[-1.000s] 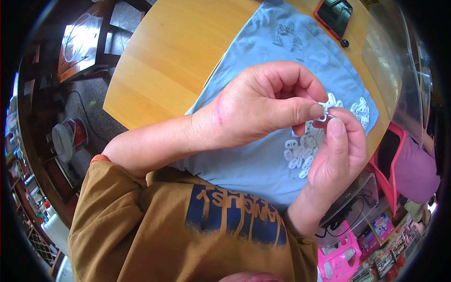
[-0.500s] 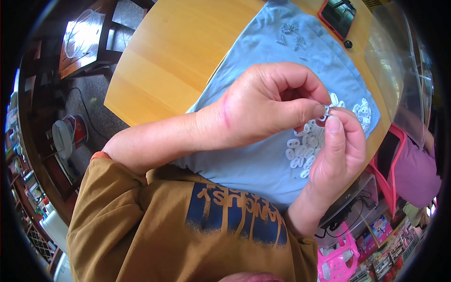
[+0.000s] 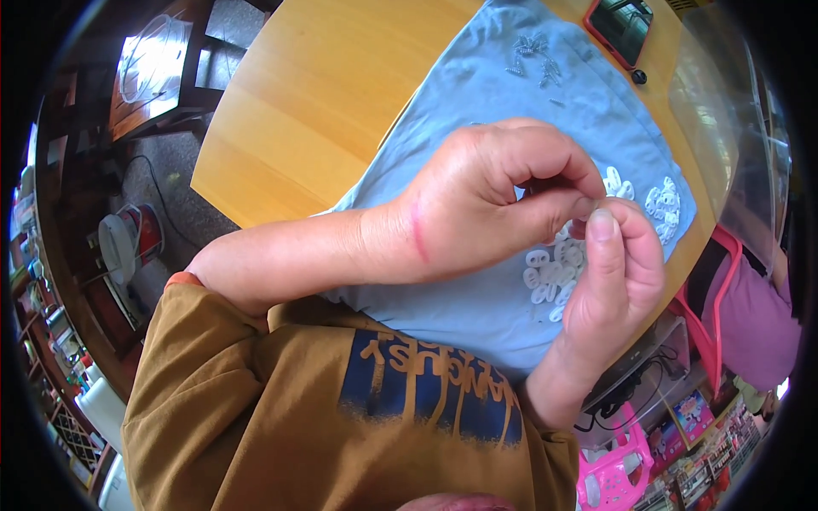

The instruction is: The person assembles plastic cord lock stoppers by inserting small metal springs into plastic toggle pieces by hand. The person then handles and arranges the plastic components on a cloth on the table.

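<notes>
My left hand (image 3: 503,192) reaches in over the blue cloth (image 3: 443,183), thumb and forefinger pinched together. Against its fingertips meet the thumb and forefinger of my right hand (image 3: 615,268), also pinched. Between them is a small white plastic piece, now almost wholly hidden by the fingers. Below and behind the hands lies a pile of white oval plastic pieces with holes (image 3: 550,277), partly covered by my right hand. A smaller group of white pieces (image 3: 663,204) lies farther right. Several small metal springs (image 3: 534,55) are scattered at the cloth's far end.
The cloth covers part of a yellow wooden table (image 3: 307,102). A red-cased phone (image 3: 620,30) lies at the far right, with a small black round thing (image 3: 639,77) nearby. Beyond the right edge are a clear plastic sheet (image 3: 707,111), a person in purple (image 3: 754,315) and a pink plastic chair (image 3: 615,468).
The white piece showed between my fingertips half a second ago; the fingers now close over it. My left hand has turned slightly, and the whole view has shifted a little.
</notes>
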`<state>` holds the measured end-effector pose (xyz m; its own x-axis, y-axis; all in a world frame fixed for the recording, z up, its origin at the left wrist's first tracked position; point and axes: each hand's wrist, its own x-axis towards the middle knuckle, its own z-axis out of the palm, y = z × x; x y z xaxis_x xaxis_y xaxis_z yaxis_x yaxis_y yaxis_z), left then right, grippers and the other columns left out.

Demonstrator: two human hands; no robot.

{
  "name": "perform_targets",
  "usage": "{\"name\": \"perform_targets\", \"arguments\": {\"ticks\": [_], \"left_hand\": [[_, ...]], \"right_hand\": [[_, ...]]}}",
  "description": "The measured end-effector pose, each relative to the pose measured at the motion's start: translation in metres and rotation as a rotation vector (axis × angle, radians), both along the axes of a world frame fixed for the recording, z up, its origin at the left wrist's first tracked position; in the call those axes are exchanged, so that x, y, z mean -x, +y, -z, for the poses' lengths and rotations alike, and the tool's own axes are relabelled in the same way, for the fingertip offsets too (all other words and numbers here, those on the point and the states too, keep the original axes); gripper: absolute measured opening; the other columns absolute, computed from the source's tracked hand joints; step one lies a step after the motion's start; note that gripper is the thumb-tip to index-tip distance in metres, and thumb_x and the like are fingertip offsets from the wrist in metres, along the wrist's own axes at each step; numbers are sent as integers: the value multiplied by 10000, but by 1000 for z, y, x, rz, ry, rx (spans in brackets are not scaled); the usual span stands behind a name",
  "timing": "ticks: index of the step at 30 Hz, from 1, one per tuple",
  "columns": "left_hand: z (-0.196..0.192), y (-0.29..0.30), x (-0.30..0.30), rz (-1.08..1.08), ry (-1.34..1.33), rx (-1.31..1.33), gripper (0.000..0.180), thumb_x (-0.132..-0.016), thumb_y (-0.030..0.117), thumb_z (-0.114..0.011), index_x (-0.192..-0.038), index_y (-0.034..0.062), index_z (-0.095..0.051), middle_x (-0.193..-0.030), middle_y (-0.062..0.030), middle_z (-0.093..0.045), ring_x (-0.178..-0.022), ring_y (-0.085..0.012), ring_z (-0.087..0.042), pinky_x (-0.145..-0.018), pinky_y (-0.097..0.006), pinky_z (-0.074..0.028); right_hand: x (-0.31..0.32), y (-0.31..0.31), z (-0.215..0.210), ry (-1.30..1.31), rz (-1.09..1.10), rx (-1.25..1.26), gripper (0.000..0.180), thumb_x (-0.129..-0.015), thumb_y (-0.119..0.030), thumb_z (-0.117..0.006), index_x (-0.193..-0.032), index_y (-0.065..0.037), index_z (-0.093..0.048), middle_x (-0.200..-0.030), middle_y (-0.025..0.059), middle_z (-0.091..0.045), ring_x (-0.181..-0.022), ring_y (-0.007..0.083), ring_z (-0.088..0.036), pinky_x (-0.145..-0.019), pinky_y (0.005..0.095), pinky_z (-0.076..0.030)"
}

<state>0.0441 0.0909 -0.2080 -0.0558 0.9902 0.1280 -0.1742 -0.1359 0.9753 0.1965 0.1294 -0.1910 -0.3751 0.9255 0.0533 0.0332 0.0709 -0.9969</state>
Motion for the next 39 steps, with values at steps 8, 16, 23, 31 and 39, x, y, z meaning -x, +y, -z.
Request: {"name": "perform_targets", "arguments": {"ticks": [8,16,23,31,39], "left_hand": [[-7,-1,0,22,-393,304,182,-855,68,-605,-1009,-20,-569,-849,-55,-613,-681,-88,-592,-624,-199,-494],[0,-3,1,87,-516,293,153,-876,56,-565,-1006,-25,-569,-900,-81,-615,-762,-119,-604,-696,-229,-510],[-3,-4,-4,22,-530,289,116,-859,23,-558,-952,-42,-582,-813,-56,-604,-707,-93,-583,-646,-216,-500],[-1,-5,-5,25,-424,331,136,-853,10,-566,-984,-25,-568,-879,-62,-599,-686,-97,-560,-632,-211,-485],[2,0,-1,-87,-391,250,168,-843,48,-591,-999,-13,-573,-859,-52,-593,-679,-102,-543,-634,-212,-454]], "right_hand": [[-1,-1,2,-22,24,-73,71,-837,-7,-580,-894,34,-594,-859,40,-577,-687,46,-466,-608,173,-381],[2,-2,5,-3,41,-27,80,-844,-21,-578,-896,36,-598,-860,41,-582,-726,56,-489,-647,179,-393],[3,-2,4,25,63,8,87,-848,-36,-577,-889,38,-600,-842,43,-585,-741,67,-508,-665,188,-404],[2,-1,10,3,11,-91,42,-827,20,-581,-860,41,-595,-808,49,-587,-692,74,-507,-623,193,-410],[-11,3,-12,-80,62,-42,169,-839,-38,-586,-987,40,-611,-882,50,-618,-802,75,-548,-753,188,-430]]}}
